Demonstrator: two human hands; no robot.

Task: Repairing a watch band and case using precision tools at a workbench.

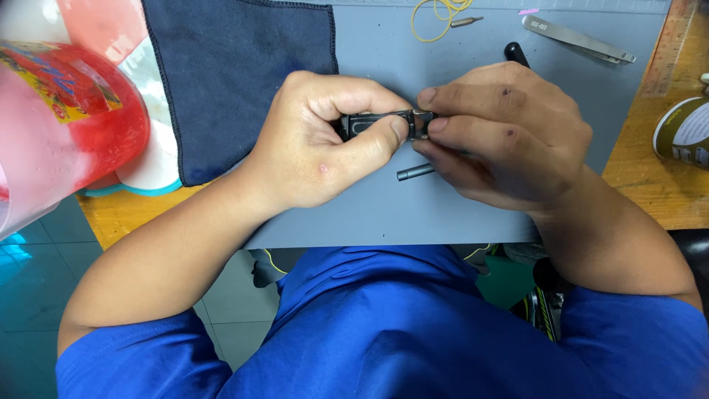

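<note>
My left hand (325, 140) grips a small black oblong device (373, 124) between thumb and fingers, over a grey work mat (443, 214). My right hand (502, 133) pinches the device's right end with thumb and forefinger. A thin dark metal rod (415, 173) pokes out from under my right hand's fingers; whether that hand holds it I cannot tell. Most of the device is hidden by my fingers.
A dark blue cloth (236, 66) lies at the back left. Steel tweezers (580, 38), a yellow rubber band (436, 18) and a small bit (467, 21) lie at the back. A red transparent container (66, 118) stands left; a tape roll (683, 131) right on the wooden table (650, 185).
</note>
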